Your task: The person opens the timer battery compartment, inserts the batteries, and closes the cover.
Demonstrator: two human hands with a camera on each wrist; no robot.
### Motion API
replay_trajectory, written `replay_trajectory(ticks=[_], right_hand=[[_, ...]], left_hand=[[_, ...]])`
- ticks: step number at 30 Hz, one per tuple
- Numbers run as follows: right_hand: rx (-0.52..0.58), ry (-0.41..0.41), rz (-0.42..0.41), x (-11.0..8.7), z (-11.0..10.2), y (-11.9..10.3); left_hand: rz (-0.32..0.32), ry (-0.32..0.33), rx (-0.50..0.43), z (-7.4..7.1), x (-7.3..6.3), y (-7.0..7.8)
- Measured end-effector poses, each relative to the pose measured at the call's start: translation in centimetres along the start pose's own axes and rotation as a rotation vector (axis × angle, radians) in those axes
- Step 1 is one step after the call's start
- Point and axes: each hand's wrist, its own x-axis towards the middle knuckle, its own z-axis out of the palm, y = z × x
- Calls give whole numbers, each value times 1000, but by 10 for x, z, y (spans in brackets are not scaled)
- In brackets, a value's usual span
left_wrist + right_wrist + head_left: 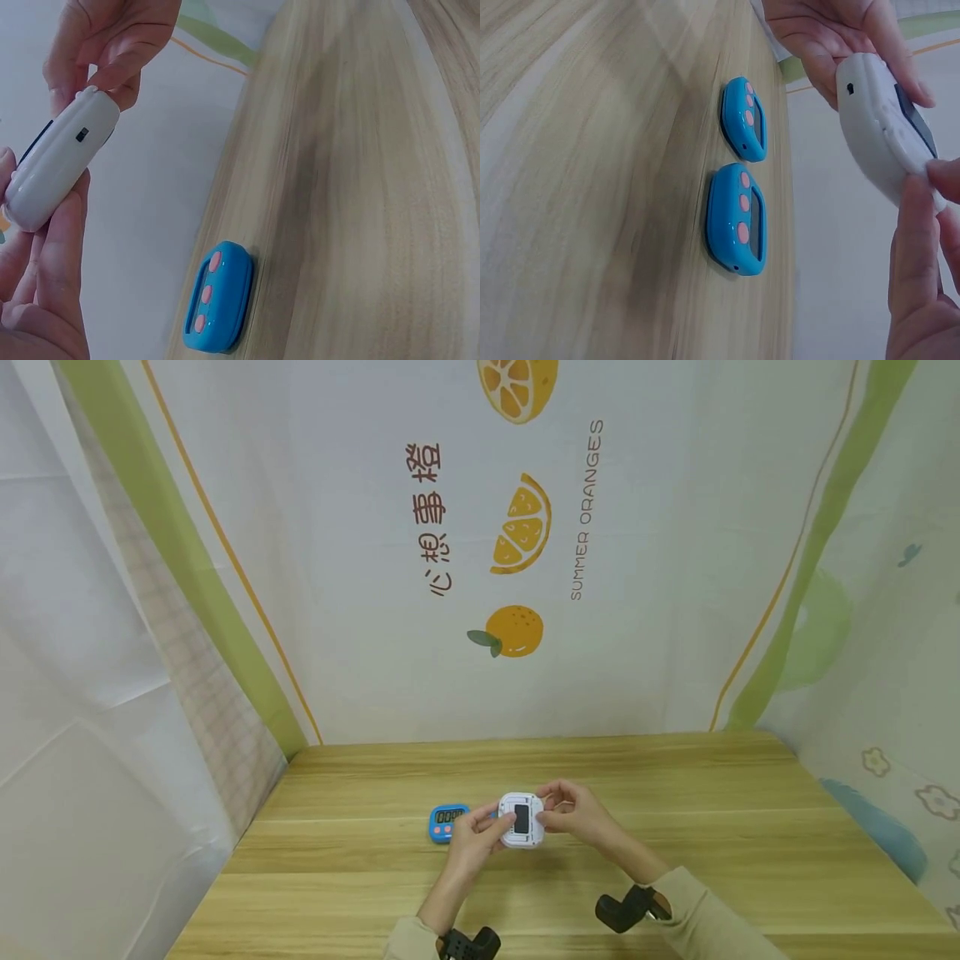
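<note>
A white timer-like device (521,820) is held up above the table with its back toward the head camera. A dark rectangle and a slim frame show on that back. My left hand (472,842) grips its left side, thumb across the back and fingers underneath. At the opposite edge, my right hand (576,815) pinches the rim between thumb and fingers. The left wrist view shows the white side wall with a small dark slot. On the table beyond the hands lie two blue timers, one (739,219) beside the other (744,120), each with pink buttons.
The wooden table (337,877) extends to both sides of the hands. A white curtain (360,677) printed with oranges hangs along its back edge, and more cloth hangs at the left and right. Black wrist cameras (626,910) sit on both forearms.
</note>
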Motion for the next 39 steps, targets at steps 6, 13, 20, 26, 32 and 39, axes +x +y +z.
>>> replay_trajectory(ticks=[6, 13, 20, 26, 32, 39], right_hand=[[71, -37, 64, -3, -5, 8], [204, -159, 121, -7, -12, 15], [216, -117, 122, -11, -10, 12], [198, -91, 111, -9, -6, 14], [162, -51, 117, -8, -4, 14], [165, -48, 134, -9, -2, 12]], left_hand=[[0, -14, -10, 0, 0, 0], [-18, -47, -23, 1, 0, 0], [-2, -62, -24, 5, 0, 2], [-12, -57, -11, 5, 1, 2], [-12, -60, -30, 5, 1, 3], [21, -11, -23, 11, 3, 3]])
